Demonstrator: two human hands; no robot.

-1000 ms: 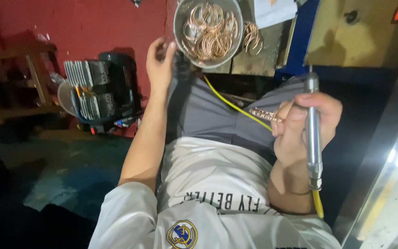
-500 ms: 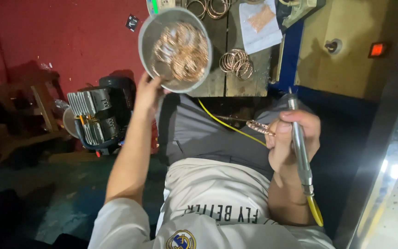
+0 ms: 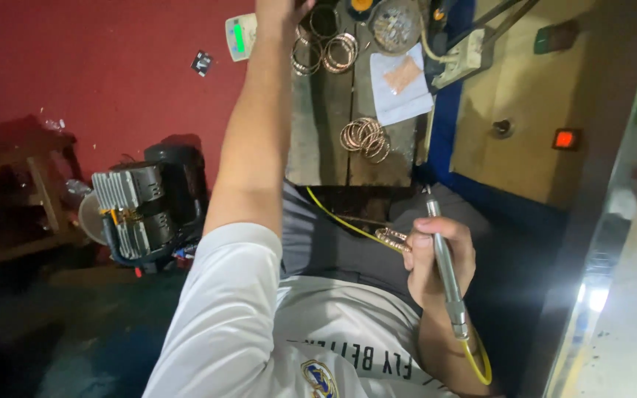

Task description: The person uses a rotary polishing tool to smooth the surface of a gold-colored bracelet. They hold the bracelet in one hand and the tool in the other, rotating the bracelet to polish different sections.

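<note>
Nearest, our right hand (image 3: 436, 254) grips a pen-like metal tool (image 3: 444, 265) and a bangle (image 3: 394, 237), kept in the lap. Farther, loose bangles (image 3: 365, 137) lie on the bench (image 3: 326, 140). Farthest, our left hand (image 3: 282, 9) reaches beyond view; grip unclear.

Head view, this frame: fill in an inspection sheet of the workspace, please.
Surface: dark wooden bench, worn.
Job's things: metal pen-shaped tool and a patterned bangle, both in the right hand.
Clutter: loose bangles, more rings, metal bowl, paper sheet, small scale.
Hands: left hand stretched to the bench's far end, partly out of frame.
Cables: yellow hose from the tool.
Surroundings: red wall, compressor on floor.
</note>
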